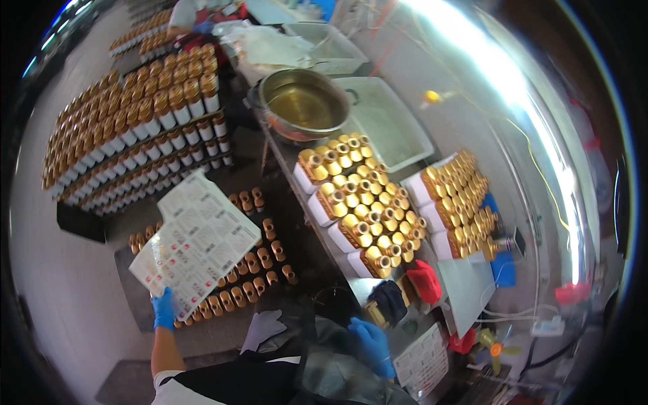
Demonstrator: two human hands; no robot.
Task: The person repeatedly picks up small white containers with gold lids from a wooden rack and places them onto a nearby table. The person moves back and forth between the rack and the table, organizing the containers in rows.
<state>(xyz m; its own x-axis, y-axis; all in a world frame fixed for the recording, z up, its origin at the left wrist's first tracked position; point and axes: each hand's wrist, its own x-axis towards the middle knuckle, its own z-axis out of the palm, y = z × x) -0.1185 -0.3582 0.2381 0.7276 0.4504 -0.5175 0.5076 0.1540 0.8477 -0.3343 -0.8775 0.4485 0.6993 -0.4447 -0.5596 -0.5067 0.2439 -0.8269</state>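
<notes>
My left hand [163, 310], in a blue glove, grips the lower edge of a large translucent decal sheet [196, 243] printed with rows of small panels and red marks. The sheet is held out to the left, above rows of gold-brown bottles [236, 295] on a dark board, and hides part of them. My right hand [372, 345], also blue-gloved, is near my body at the bench's front edge, fingers loosely extended and nothing visible in them. Beside it lies another printed decal sheet [422, 363].
Gold-topped white bottles [364, 202] stand in groups on the bench. Behind them are a metal pot of liquid [304, 101] and a white water tray [412, 135]. Red cloth [424, 282] and dark cloth [388, 300] lie nearby. Stacked bottles [142, 115] fill the far left; another person's arm [182, 17] shows beyond.
</notes>
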